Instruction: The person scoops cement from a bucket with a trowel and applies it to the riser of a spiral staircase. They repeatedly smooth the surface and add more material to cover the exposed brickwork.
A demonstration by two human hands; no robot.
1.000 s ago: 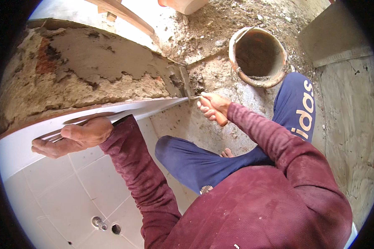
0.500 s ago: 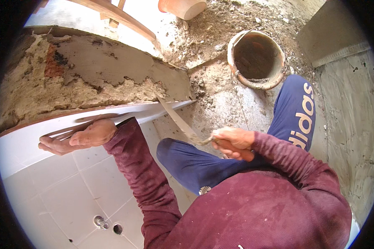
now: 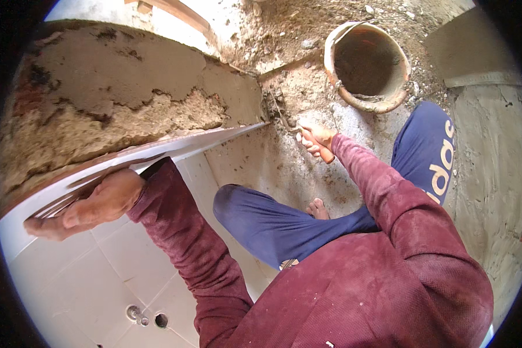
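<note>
The left hand (image 3: 101, 202) is beside white tiling (image 3: 213, 138); the right hand (image 3: 315, 136) grips an orange-handled trowel (image 3: 326, 154).

The left hand (image 3: 98, 203) is pointing leftward, fingers (image 3: 51, 225) extended; the right hand (image 3: 320, 133) is gripping with curled fingers, its forearm (image 3: 368, 168) slanting forward-left.

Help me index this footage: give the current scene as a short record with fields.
left hand: open, beside the glossy white strip; contact unclear
right hand: closed around a wooden-handled trowel
bucket: dirt-caked, open-topped, on the floor
masonry: smoother coating above, rough band below
tiles: pale, with a metal fitting beside a round hole
</note>
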